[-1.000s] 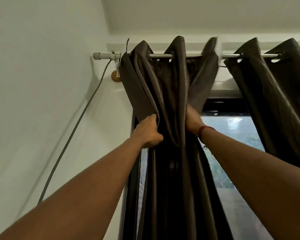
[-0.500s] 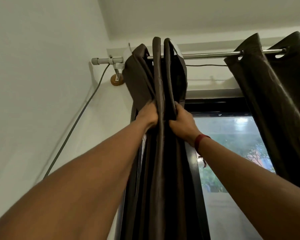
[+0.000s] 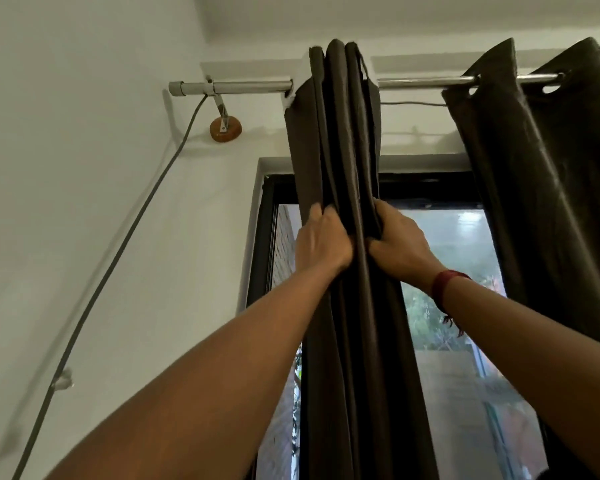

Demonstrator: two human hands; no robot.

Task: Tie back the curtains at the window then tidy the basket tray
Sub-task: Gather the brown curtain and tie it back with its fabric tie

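A dark brown left curtain hangs from a metal rod, its folds bunched tightly together in front of the window. My left hand grips the bundle's left side, fingers curled into the folds. On the bundle's right side my right hand, with a red thread at the wrist, grips the folds too. Both hands are raised high, level with the top of the window glass. A second dark right curtain hangs on the same rod at the right, spread out. No basket tray is in view.
A grey cable runs from the rod's left end down the white wall, clipped low at the left. A round wooden bracket mount holds the rod. The black window frame edges the glass.
The curtain's folds have been squeezed tighter, and the bundle now sits right of the bracket with bare rod showing on both sides. Both hands keep their grip, closer together.
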